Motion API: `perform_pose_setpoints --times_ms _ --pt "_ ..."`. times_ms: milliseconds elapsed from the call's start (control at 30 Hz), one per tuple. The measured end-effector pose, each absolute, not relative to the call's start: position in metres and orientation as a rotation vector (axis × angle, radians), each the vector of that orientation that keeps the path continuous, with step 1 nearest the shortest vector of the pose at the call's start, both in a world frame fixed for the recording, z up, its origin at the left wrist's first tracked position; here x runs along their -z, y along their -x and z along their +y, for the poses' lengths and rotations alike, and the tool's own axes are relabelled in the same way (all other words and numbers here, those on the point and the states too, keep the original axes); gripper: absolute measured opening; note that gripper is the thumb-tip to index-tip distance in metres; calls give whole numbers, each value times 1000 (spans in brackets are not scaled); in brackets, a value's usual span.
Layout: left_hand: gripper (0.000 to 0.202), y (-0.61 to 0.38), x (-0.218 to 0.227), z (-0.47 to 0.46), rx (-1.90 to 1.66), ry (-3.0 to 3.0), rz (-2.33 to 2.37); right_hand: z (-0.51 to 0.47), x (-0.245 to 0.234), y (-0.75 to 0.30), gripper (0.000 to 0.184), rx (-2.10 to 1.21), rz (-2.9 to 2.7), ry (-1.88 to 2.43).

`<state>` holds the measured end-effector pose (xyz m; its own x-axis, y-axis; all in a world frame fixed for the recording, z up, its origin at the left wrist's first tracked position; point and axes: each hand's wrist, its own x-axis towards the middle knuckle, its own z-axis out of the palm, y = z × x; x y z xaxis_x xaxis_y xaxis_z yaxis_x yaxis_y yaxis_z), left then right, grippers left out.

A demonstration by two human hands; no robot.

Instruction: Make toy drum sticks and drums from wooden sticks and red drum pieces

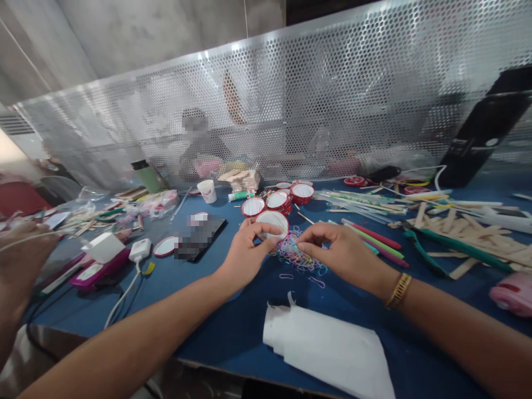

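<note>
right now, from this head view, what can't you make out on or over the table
Head view:
Whether the right hand pinches anything: too small and blurred.
White disc: lower part hidden by the left hand.
Phone: left part masked by pixelation.
Pink object: cut off by the right edge.

A grey, blotchy wall (178, 30) is rising behind a perforated metal screen (366, 72), which is running along the far side of a blue tabletop (228, 335). Light is glinting along the screen's upper rim, while a slatted panel (14, 124) and a brighter patch (11, 151) are showing at the far left.
</note>
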<state>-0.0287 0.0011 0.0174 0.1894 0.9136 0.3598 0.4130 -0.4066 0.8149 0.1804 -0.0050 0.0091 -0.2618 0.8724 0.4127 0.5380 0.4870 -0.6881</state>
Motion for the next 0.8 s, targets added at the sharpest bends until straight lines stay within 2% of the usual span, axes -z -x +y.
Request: perform_pose_setpoints --times_ms 267,467,800 --pt "21 26 -17 -2 -1132 -1916 1132 -16 -9 -166 12 -557 -1901 1115" --pt "8 25 -19 -2 -1096 -1966 1159 -18 -10 -166 14 -629 -1829 1103" --pt "11 24 -24 -5 -1066 -2025 1187 -23 -17 -165 13 -735 -1834 1037"
